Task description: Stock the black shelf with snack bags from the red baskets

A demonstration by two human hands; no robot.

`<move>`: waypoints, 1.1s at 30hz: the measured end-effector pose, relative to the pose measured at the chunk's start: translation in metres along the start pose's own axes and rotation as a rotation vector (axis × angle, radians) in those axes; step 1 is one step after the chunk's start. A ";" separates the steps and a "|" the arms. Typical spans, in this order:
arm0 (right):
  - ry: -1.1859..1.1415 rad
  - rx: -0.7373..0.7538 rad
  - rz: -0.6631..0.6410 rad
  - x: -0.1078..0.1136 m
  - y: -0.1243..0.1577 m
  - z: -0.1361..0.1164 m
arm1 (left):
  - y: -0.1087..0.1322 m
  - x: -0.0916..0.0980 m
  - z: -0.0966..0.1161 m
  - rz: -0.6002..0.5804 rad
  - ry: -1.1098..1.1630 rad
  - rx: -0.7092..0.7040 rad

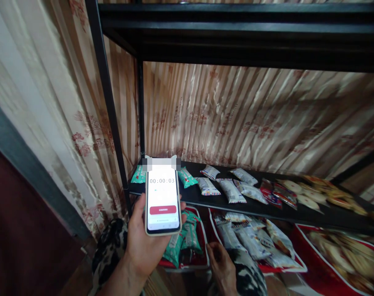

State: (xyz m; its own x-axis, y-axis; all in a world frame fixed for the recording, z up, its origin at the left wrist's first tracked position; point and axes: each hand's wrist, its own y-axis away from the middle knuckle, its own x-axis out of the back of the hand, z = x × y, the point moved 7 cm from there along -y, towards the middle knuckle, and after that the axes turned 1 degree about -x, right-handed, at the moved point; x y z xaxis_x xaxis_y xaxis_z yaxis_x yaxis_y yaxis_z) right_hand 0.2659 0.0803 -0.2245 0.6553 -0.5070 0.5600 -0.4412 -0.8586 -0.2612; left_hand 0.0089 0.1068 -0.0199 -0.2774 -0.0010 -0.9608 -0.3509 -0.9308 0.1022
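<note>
My left hand (140,240) is raised in front of me and wrapped round a smartphone (162,197), screen towards me, showing a timer and a red button. My right hand (219,261) rests low, on my patterned knee, fingers loosely curled, beside a red-rimmed bin of white snack packets (251,240). Nothing shows in that hand. Behind the phone a black shelf (261,209) carries green packets (187,177), white striped packets (232,190) and red and yellow packets (298,193) laid in a row.
A black metal rack frame (108,102) stands against striped, flowered curtains. Under the shelf stand red-rimmed bins: one with green packets (187,242), one at right with yellow packets (344,255). A dark upper shelf (236,33) overhangs.
</note>
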 end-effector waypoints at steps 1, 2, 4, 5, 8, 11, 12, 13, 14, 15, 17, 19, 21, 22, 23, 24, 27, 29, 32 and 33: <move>0.000 0.001 0.001 0.000 0.000 0.000 | 0.000 0.000 0.000 -0.002 -0.001 0.001; 0.000 0.000 0.001 0.000 0.000 0.000 | 0.001 -0.001 -0.001 -0.002 -0.003 0.002; -0.005 -0.001 -0.002 0.000 0.000 -0.001 | 0.001 -0.002 -0.002 0.003 -0.004 0.008; -0.011 -0.002 -0.006 0.000 -0.001 -0.002 | 0.000 -0.002 -0.002 0.008 -0.005 0.013; -0.062 0.000 -0.033 0.002 -0.006 -0.019 | -0.003 -0.005 -0.004 0.026 -0.009 0.024; -0.164 0.035 -0.064 0.009 -0.015 -0.058 | -0.008 -0.013 -0.005 0.016 -0.025 0.022; -0.205 0.059 -0.066 0.014 -0.019 -0.076 | -0.010 -0.017 -0.006 0.009 -0.034 0.018; -0.239 0.089 -0.055 0.020 -0.022 -0.096 | -0.011 -0.022 -0.006 0.000 -0.043 0.013; -0.276 0.136 -0.029 0.029 -0.025 -0.117 | -0.013 -0.027 -0.006 -0.007 -0.051 0.010; -0.320 0.193 -0.012 0.037 -0.027 -0.139 | -0.014 -0.032 -0.007 -0.013 -0.058 0.010; -0.405 0.336 0.001 0.053 -0.029 -0.183 | -0.016 -0.043 -0.010 -0.028 -0.067 0.020; -0.446 0.479 -0.017 0.067 -0.029 -0.221 | -0.017 -0.055 -0.012 -0.050 -0.074 0.023; -0.461 0.596 -0.013 0.079 -0.030 -0.251 | -0.018 -0.065 -0.013 -0.075 -0.075 0.029; -0.463 0.642 -0.005 0.084 -0.031 -0.262 | -0.019 -0.070 -0.014 -0.085 -0.070 0.033; -0.458 0.677 -0.002 0.088 -0.033 -0.271 | -0.020 -0.075 -0.014 -0.093 -0.063 0.037; -0.450 0.703 0.001 0.091 -0.034 -0.278 | -0.020 -0.080 -0.014 -0.099 -0.057 0.042; -0.436 0.751 0.038 0.100 -0.039 -0.293 | -0.020 -0.093 -0.011 -0.115 -0.055 0.033; -0.451 0.768 0.084 0.105 -0.041 -0.298 | -0.019 -0.102 -0.010 -0.126 -0.074 0.024; -0.502 0.782 0.114 0.111 -0.043 -0.303 | -0.016 -0.114 -0.010 -0.133 -0.101 0.021; -0.520 0.785 0.108 0.112 -0.044 -0.304 | -0.016 -0.118 -0.010 -0.137 -0.107 0.019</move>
State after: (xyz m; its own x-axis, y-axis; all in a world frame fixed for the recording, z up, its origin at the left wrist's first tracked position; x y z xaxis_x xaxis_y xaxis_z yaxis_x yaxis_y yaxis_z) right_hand 0.1721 0.0849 0.0889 0.9096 -0.3944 0.1307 -0.1009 -0.5147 -0.8514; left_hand 0.0564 0.1176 0.0895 -0.3195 0.1650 -0.9331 -0.4083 -0.9126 -0.0216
